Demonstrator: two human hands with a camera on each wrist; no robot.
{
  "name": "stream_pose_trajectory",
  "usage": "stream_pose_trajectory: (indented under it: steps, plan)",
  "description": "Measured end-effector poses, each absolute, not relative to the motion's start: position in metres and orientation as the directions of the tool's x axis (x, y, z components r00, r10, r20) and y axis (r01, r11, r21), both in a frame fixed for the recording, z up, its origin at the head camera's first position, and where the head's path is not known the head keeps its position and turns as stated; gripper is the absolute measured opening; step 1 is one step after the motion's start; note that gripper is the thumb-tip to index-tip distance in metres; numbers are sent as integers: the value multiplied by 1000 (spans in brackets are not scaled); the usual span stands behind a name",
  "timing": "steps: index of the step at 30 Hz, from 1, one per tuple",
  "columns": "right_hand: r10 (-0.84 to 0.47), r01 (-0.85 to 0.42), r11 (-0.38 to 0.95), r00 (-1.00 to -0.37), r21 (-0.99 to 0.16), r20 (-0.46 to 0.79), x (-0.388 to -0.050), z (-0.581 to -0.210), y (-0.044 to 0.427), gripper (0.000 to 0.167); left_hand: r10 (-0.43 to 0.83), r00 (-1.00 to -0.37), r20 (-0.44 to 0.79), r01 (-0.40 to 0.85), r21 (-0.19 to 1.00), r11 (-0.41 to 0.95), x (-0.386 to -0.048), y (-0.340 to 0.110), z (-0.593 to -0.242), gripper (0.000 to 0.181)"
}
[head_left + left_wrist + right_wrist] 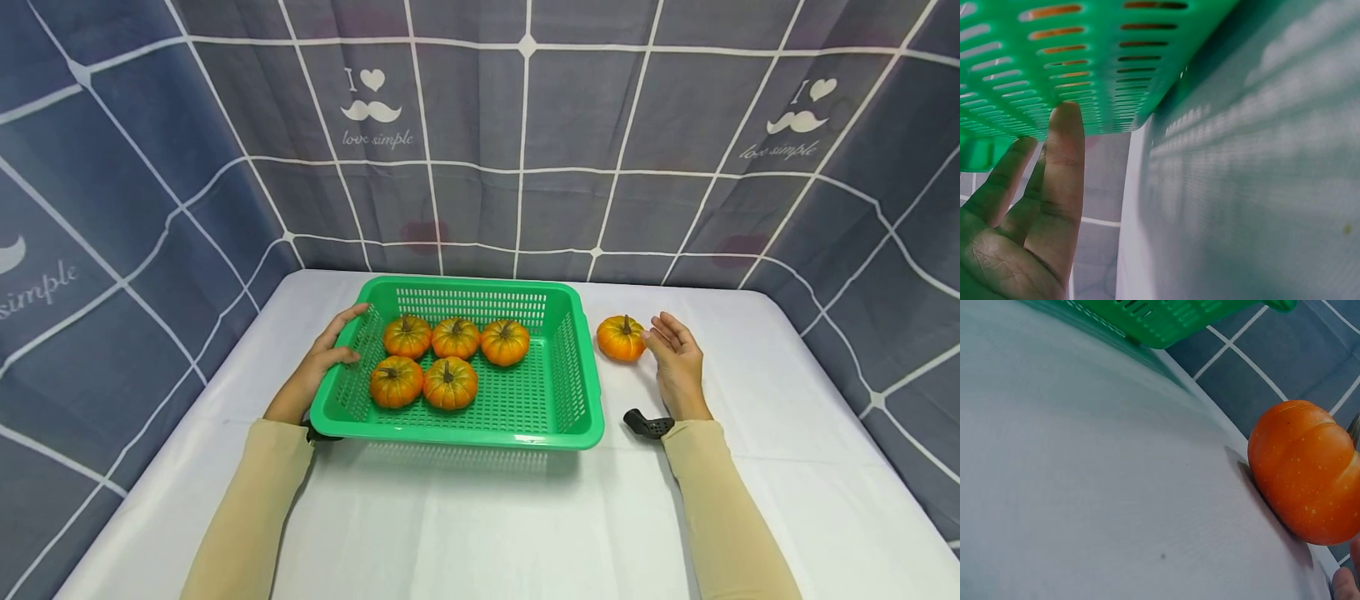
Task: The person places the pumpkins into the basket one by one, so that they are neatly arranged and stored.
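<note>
A green plastic basket (457, 435) with slotted walls stands on the white-covered table, with several small orange pumpkins (447, 383) inside, toward its left. My left hand (318, 362) holds the basket's left edge, its thumb over the rim. In the left wrist view, long fingers (1063, 181) lie against the slotted outer wall. Outside the basket, to its right, sits another pumpkin (621, 338) with a brown stem. My right hand (678, 367) is at that pumpkin's right side, fingers loosely extended, thumb tip close to it; whether they touch I cannot tell.
White cloth (420, 533) covers the table. A grey curtain (480, 108) with white grid lines rises behind the table and along both sides. A black wrist mount (648, 424) juts out beside the right wrist, to the right of the basket.
</note>
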State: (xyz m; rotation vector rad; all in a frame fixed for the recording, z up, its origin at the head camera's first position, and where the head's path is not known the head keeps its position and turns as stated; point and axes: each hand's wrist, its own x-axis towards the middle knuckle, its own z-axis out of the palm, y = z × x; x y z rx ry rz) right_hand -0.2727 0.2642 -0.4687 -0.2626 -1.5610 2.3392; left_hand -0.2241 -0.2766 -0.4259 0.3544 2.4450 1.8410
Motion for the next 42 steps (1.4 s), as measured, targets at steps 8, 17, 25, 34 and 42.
stream_pose_trajectory:
  steps: [8,17,25,34,42]
  plan:
    - [303,-106,-310,-953,-945,8,-268,-469,269,57,226,-969,100,159,953,260,-224,-276,-425,88]
    - [178,-34,-196,-984,-980,-1,-268,-470,275,73,234,-967,103,146,974,173,-221,-277,-426,84]
    - [19,-46,253,-998,-966,53,-267,-474,276,88,229,-969,97,148,965,215,-219,-276,-424,85]
    - [19,-69,406,-996,-911,84,-269,-477,273,93,223,-970,93,144,964,223,-221,-275,-423,88]
    - [29,-74,372,-995,-925,91,-269,-477,272,91,224,-971,82,132,967,218,-221,-276,-424,86]
